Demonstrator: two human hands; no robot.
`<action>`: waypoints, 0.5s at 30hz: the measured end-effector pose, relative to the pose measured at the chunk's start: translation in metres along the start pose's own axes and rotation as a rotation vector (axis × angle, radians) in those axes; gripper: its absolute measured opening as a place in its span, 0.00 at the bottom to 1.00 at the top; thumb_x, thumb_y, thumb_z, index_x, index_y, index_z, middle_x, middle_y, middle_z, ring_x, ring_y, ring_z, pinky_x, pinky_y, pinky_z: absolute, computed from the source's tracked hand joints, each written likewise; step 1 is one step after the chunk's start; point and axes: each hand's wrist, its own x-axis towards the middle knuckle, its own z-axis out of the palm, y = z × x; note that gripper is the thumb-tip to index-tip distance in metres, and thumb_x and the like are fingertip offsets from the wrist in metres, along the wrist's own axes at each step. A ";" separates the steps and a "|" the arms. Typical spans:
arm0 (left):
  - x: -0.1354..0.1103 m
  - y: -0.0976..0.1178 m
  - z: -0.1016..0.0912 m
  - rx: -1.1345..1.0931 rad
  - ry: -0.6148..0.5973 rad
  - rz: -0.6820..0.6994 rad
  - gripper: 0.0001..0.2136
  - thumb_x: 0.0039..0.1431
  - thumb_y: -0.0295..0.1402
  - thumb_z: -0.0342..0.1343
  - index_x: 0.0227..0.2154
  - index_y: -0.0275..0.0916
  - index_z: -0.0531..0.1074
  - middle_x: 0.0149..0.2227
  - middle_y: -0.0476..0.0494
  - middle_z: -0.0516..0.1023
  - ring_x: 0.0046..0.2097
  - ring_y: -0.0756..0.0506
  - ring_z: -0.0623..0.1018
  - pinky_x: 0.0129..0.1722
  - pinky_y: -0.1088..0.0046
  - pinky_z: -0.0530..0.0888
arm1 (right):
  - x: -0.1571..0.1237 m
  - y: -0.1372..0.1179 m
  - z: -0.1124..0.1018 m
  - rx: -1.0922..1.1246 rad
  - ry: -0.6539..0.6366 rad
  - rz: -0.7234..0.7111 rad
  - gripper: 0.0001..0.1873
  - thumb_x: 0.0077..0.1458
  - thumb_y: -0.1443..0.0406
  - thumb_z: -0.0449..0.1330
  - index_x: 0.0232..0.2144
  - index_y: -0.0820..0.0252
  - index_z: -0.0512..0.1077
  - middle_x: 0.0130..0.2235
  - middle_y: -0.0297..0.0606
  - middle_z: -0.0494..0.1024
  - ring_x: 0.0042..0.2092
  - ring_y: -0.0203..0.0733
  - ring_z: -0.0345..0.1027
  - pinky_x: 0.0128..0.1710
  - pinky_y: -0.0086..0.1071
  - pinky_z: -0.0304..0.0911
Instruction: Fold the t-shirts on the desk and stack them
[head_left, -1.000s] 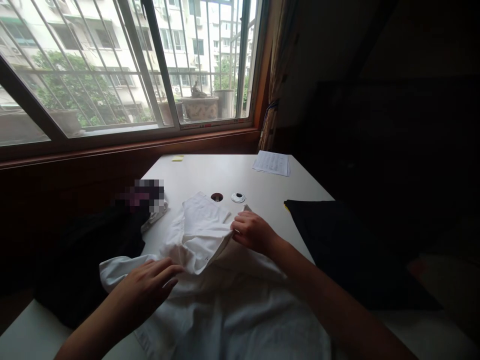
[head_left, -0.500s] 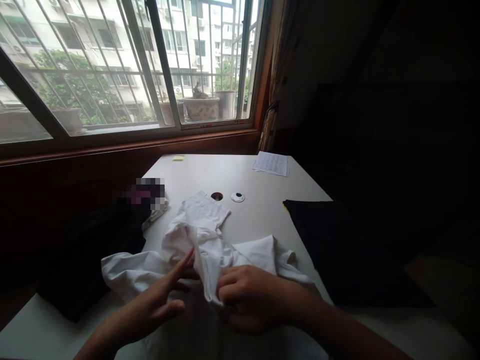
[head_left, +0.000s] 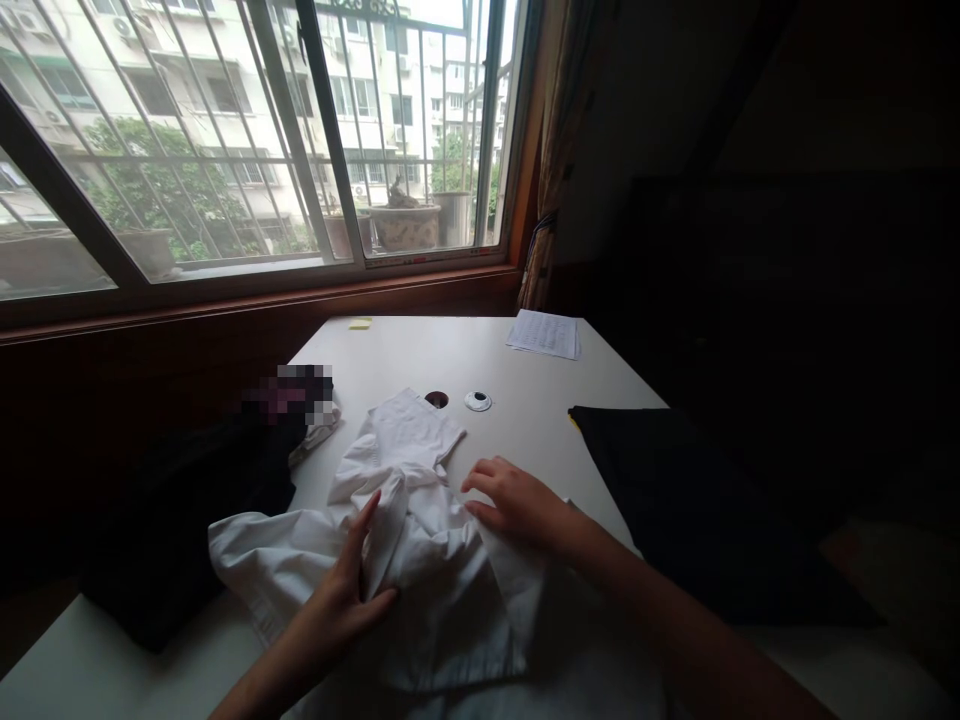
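A crumpled white garment (head_left: 450,590), apparently a shirt, is spread over the near half of the table. One sleeve-like part points to the far side and another part reaches out to the left. My left hand (head_left: 349,590) rests against the cloth left of its middle, thumb and forefinger wide apart, the other fingers partly hidden. Over the right part of the garment, my right hand (head_left: 517,500) hovers or lies lightly with bent, separated fingers. I see no cloth pinched in it. Whether its fingertips touch the fabric I cannot tell.
Dark clothing (head_left: 187,520) is heaped at the left table edge, and a flat dark cloth (head_left: 697,510) lies at the right. Beyond are a round hole, its white cover (head_left: 478,401), papers (head_left: 545,333) and a yellow note (head_left: 360,324) on the white table (head_left: 435,345).
My right hand has let go of the bunched cloth and moved up and away to the right. The garment's near part has dropped flatter. My left hand stays beside the cloth, slightly shifted right.
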 end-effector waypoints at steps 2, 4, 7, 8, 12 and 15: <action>0.003 0.001 -0.002 0.053 -0.046 0.029 0.46 0.60 0.28 0.56 0.73 0.50 0.34 0.75 0.38 0.44 0.74 0.35 0.48 0.70 0.44 0.50 | -0.002 0.008 0.007 0.004 -0.077 0.024 0.12 0.64 0.58 0.60 0.45 0.55 0.79 0.45 0.41 0.80 0.44 0.45 0.73 0.44 0.37 0.68; 0.010 -0.001 -0.005 0.085 -0.062 0.069 0.48 0.56 0.23 0.55 0.73 0.49 0.35 0.75 0.38 0.45 0.74 0.35 0.49 0.70 0.45 0.50 | -0.006 0.011 0.010 0.064 -0.144 0.027 0.13 0.64 0.56 0.60 0.44 0.54 0.79 0.42 0.39 0.81 0.41 0.43 0.73 0.42 0.34 0.67; 0.027 -0.008 -0.011 0.097 -0.057 0.114 0.49 0.51 0.19 0.52 0.73 0.48 0.38 0.75 0.38 0.46 0.74 0.34 0.50 0.70 0.45 0.51 | -0.009 0.011 0.007 0.179 -0.225 0.025 0.13 0.62 0.58 0.61 0.45 0.54 0.80 0.42 0.38 0.82 0.40 0.42 0.74 0.41 0.33 0.67; 0.035 -0.010 -0.013 0.099 -0.053 0.123 0.49 0.49 0.19 0.51 0.73 0.47 0.39 0.75 0.37 0.47 0.74 0.34 0.50 0.70 0.44 0.52 | -0.010 0.010 0.007 0.226 -0.257 0.023 0.13 0.61 0.59 0.61 0.45 0.54 0.80 0.43 0.38 0.83 0.40 0.42 0.75 0.41 0.32 0.68; 0.072 -0.011 -0.019 0.047 -0.057 0.120 0.48 0.48 0.17 0.49 0.73 0.43 0.41 0.69 0.34 0.63 0.68 0.36 0.65 0.66 0.46 0.61 | -0.017 0.003 0.015 0.445 -0.452 0.029 0.20 0.59 0.58 0.64 0.52 0.56 0.78 0.43 0.39 0.83 0.41 0.41 0.77 0.41 0.29 0.69; 0.100 -0.003 -0.020 0.043 -0.094 0.178 0.47 0.49 0.15 0.49 0.73 0.41 0.40 0.65 0.34 0.69 0.64 0.38 0.72 0.63 0.50 0.67 | -0.022 -0.009 0.025 0.620 -0.686 -0.016 0.29 0.58 0.55 0.65 0.60 0.55 0.72 0.42 0.37 0.84 0.38 0.39 0.78 0.36 0.26 0.69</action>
